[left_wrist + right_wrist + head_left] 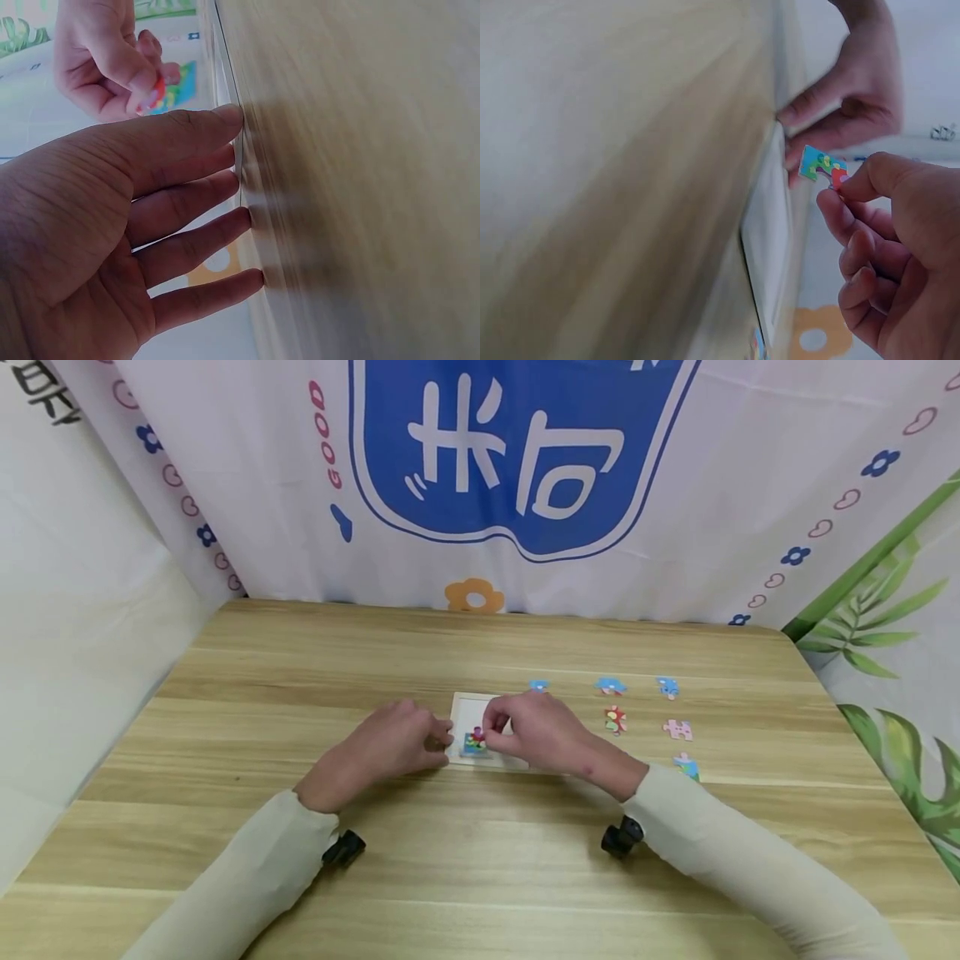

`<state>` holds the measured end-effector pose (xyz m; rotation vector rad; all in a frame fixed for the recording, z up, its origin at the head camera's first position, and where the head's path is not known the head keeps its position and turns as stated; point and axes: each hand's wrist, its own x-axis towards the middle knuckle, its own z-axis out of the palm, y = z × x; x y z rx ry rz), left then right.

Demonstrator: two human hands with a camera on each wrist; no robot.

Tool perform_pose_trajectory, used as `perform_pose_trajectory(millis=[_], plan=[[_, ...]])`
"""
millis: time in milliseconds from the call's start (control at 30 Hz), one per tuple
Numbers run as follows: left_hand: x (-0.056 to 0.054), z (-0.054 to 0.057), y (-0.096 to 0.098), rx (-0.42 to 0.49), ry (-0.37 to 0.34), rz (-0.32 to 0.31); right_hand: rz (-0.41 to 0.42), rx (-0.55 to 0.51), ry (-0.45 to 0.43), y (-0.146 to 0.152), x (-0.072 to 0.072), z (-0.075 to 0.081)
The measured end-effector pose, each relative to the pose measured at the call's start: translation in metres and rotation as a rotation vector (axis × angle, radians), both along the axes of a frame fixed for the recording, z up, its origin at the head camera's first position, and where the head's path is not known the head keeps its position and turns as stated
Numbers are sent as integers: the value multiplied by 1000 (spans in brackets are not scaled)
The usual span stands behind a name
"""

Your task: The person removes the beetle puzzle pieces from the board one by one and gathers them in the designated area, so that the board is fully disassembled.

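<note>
My right hand [543, 731] pinches a colourful jigsaw piece [821, 161] between thumb and forefinger. Blue, green and red show on the piece, and it is held above the lower left part of a white puzzle tray [474, 708]. In the right wrist view the piece is apart from the tray's surface. My left hand [393, 739] is at the tray's left edge, its fingers fairly straight and spread. The left wrist view has the left fingertips [238, 216] touching along that edge, holding nothing between them.
Right of the tray, several loose jigsaw pieces lie on the wooden table [300, 668], among them a pink one [678, 729], a red one [615, 719] and a blue one [611, 685]. A printed white curtain [285, 527] hangs along the table's back edge.
</note>
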<state>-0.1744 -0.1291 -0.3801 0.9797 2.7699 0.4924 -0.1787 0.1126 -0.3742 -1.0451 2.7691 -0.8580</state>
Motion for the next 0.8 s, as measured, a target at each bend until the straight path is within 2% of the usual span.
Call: perform_pose_trajectory(millis=[133,300,500,800], plan=[[1,0,0,-11,6,-3,-1,-23,-22,17,-1,7],[4,1,0,-10,4,-6,5,-20,-90,42,-1,13],[5,2,0,-1,8,-14,-18,9,-151,64,-1,14],[7,2,0,-8,31,-36,-22,-20,-369,88,-1,6]])
